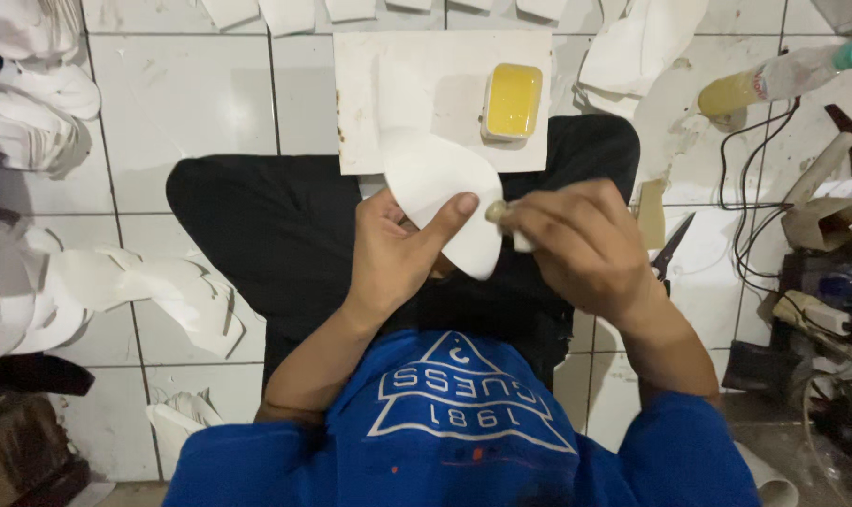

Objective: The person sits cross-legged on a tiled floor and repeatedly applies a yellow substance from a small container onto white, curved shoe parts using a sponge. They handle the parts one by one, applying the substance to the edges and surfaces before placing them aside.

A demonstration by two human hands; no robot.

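Your left hand [388,258] pinches a curved white piece [445,202], thumb pressed on its face and fingers closed behind it, so the piece stands up and to the right of that hand, its broad rounded end pointing away from you and its narrow end dropping down toward your lap. Your right hand [576,244] is curled shut around a small pale dauber [497,212], whose tip pokes out to the left of the knuckles and sits right at the piece's right edge, just beside your left thumb tip; whether it touches the piece cannot be told.

So the piece lies directly left of your right hand, with its long axis running roughly from far-left to near-right across the gap between your hands. The right hand is the nearer one to the open tray of yellow paste [512,100], which rests on a white board [398,94] beyond both hands, up and slightly left of the right knuckles. Scissors [672,249] lie on the tiled floor [182,94] just right of your right wrist. More white cutouts [163,286] are scattered well to the left of your left hand.
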